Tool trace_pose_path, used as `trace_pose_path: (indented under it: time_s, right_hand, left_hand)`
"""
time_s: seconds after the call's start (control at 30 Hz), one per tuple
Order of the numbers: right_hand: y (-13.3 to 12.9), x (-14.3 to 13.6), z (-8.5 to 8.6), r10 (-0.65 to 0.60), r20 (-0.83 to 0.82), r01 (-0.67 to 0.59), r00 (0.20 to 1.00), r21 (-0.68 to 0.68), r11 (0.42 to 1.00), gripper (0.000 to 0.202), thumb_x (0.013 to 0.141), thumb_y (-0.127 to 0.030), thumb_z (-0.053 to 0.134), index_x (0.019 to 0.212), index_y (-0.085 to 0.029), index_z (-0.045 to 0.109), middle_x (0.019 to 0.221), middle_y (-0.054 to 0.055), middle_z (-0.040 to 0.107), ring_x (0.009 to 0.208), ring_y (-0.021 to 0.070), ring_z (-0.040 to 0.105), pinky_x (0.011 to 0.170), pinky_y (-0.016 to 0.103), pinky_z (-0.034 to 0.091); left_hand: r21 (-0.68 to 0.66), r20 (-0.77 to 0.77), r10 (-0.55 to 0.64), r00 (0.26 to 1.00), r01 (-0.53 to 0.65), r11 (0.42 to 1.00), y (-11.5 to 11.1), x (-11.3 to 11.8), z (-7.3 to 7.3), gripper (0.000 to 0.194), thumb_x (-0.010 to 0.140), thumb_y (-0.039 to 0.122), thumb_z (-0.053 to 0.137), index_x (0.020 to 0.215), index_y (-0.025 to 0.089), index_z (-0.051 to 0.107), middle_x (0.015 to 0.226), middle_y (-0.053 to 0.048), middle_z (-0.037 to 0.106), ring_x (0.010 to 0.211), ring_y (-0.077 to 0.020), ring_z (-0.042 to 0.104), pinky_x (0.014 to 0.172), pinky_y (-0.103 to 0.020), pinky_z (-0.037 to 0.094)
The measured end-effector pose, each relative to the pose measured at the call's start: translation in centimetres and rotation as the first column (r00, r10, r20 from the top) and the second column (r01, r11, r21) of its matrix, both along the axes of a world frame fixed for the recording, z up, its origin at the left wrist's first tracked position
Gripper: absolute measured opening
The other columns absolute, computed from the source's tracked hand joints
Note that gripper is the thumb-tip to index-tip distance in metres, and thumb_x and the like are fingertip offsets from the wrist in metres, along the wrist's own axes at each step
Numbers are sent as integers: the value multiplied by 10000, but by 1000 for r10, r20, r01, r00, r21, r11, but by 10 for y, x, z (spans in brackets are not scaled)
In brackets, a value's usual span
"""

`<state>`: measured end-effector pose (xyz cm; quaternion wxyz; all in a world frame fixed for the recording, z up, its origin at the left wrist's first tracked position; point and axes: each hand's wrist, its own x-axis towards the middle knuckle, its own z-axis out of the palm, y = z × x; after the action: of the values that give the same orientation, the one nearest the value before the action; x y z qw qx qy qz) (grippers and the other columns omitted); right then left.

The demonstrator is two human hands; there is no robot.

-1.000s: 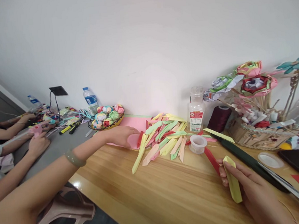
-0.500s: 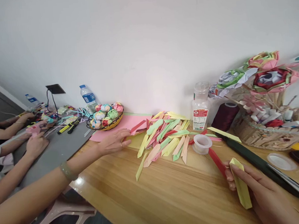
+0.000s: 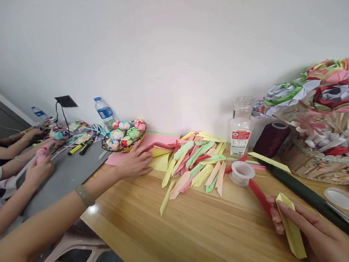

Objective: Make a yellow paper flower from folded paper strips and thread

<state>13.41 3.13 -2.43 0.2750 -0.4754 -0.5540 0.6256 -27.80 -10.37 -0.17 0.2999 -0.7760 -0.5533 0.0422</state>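
Observation:
My left hand (image 3: 136,161) rests at the edge of the coloured paper sheets, fingers apart. Its fingertips touch or overlap a red sheet (image 3: 163,146), whose edge bows up over a yellow sheet (image 3: 161,161). My right hand (image 3: 310,221), at the lower right, is closed on a folded yellow paper strip (image 3: 293,230), thumb along its upper end. A red paper strip (image 3: 259,197) sticks out from behind the fingers of the same hand. Between my hands lies a loose pile of folded paper strips (image 3: 195,161) in green, pink, yellow, red and peach.
A clear jar (image 3: 240,135), tape roll (image 3: 241,173) and dark thread spool (image 3: 271,139) stand behind. Green-handled scissors (image 3: 305,191) and a basket of paper flowers (image 3: 326,158) are at right. Left are a basket of yarn flowers (image 3: 126,134), a bottle (image 3: 104,113) and co-workers' hands (image 3: 40,169).
My left hand has come down onto the paper sheets, and the red sheet's edge now bows over the yellow. The view has shifted slightly; my right hand keeps its hold.

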Motion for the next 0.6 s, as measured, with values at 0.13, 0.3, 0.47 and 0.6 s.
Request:
trace_pose_path:
  time_s: [0.13, 0.3, 0.47, 0.6]
  right_hand:
    - [2, 2, -5, 19, 12, -19, 1000, -3, 1000, 435, 609, -646, 590, 530, -219, 595, 569, 30, 558, 581, 163, 502, 580, 243, 431]
    - [2, 2, -6, 19, 4, -19, 1000, -23, 1000, 433, 600, -648, 596, 526, -221, 581, 572, 28, 551, 574, 163, 492, 553, 243, 424]
    - [3, 2, -7, 42, 8, -42, 999, -6, 999, 437, 622, -646, 576, 537, -217, 572, 574, 20, 546, 600, 164, 498, 570, 232, 423]
    - [4, 2, -8, 38, 16, -38, 999, -1, 999, 435, 624, -640, 576, 545, -212, 587, 550, 18, 551, 566, 153, 491, 544, 219, 418]
  left_hand:
    - [-52, 15, -33, 999, 34, 998, 1, -3, 3, 382, 765, 468, 522, 971, 160, 613, 967, -73, 604, 1133, -287, 413, 1080, -556, 74]
    - [-131, -3, 17, 1000, -17, 991, 0, -11, 2, 336, 759, 348, 541, 1044, 179, 600, 1018, -64, 597, 1171, -286, 381, 1076, -564, 24]
    - [-177, -55, 49, 997, -58, 983, 0, -19, 1, 336, 803, 289, 511, 1129, 227, 569, 1074, -54, 589, 1175, -272, 384, 1066, -573, 43]
    - [-227, -120, 35, 992, -62, 972, -1, -25, 0, 392, 843, 270, 470, 1235, 265, 488, 1162, -48, 570, 1210, -261, 359, 1068, -557, 66]
